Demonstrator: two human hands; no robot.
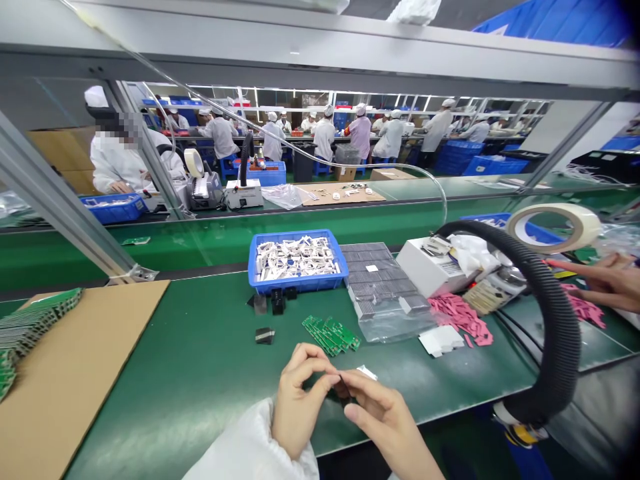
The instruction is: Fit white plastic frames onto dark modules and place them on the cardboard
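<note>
Both the left hand [299, 400] and the right hand [387, 417] meet above the near edge of the green desk [200, 373], with a small dark piece [344, 392] between them. The fingers of the left hand pinch its upper end, thumb against forefinger; those of the right hand grip its side, thumb below and forefinger above. Much of the piece is hidden, so its shape is hard to tell.

Taking the hands as the clock's centre, with twelve straight ahead, a heap of green boards [330, 335] lies at twelve, just beyond the fingers. A white scrap [367, 372] sits near the right hand, partly behind it. At eleven stands a blue bin [254, 279] full of white parts [297, 259], and black parts [278, 302] lie just before it. One more dark strip [265, 335] lies at ten. At nine, a row of boards [43, 320] leans on a cardboard sheet [107, 347].

At one o'clock are grey trays [383, 273], some clear plastic under their near end. White pads [441, 340] and pink strips [463, 317] lie side by side at two, and beyond them a black hose [560, 333] arches over the desk. Past it, a co-worker's hand [617, 280] reaches in.
</note>
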